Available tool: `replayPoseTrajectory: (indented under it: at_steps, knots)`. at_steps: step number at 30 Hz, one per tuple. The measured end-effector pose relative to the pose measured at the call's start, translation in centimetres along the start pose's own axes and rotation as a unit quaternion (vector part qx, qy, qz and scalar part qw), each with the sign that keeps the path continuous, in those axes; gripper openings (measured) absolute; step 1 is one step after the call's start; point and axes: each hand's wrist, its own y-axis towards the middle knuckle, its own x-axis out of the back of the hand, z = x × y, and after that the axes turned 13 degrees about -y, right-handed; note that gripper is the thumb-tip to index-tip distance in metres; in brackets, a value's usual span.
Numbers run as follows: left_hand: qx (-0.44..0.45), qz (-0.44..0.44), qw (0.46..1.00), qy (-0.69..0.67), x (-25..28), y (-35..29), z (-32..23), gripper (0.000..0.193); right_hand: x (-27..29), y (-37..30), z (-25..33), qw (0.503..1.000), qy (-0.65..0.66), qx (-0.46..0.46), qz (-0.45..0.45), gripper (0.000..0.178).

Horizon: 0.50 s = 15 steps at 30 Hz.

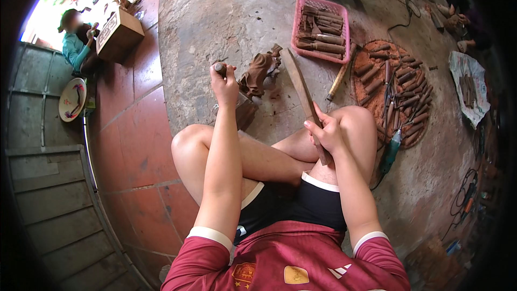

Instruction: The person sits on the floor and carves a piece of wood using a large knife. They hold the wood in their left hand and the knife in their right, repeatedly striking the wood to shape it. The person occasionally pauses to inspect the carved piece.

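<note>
My left hand (225, 87) is closed around an upright tool with a round wooden handle (219, 68); its lower end is hidden. Beside that hand lies a dark brown wood carving (260, 73) with an irregular, knobbly shape. Under the left forearm, partly covered, sits a wooden block (243, 112). In my right hand (326, 130) is a long flat wooden bar (299, 82), gripped near its lower end above my right thigh. The bar slants away to the upper left, its far tip near the carving.
A pink basket (346, 15) of wooden-handled tools stands ahead. To the right are a hammer (340, 78), a round tray of reddish sawdust (379, 109) with many chisels, and a green corded power tool (392, 150). Another person (78, 43) sits far left by a wooden box (123, 36).
</note>
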Motion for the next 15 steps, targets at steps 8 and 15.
replayPoseTrajectory:
  at_steps: [8,15]
  knots:
    - [0.016,0.019,1.0,0.006,-0.6,-0.3,-0.3,0.011,0.5,-0.2,-0.7,0.996,-0.085,0.032,0.0,0.071]
    - [0.042,0.01,0.999,-0.021,0.5,0.2,0.8,0.02,-2.1,-0.1,5.4,0.955,-0.241,0.17,-0.016,0.068]
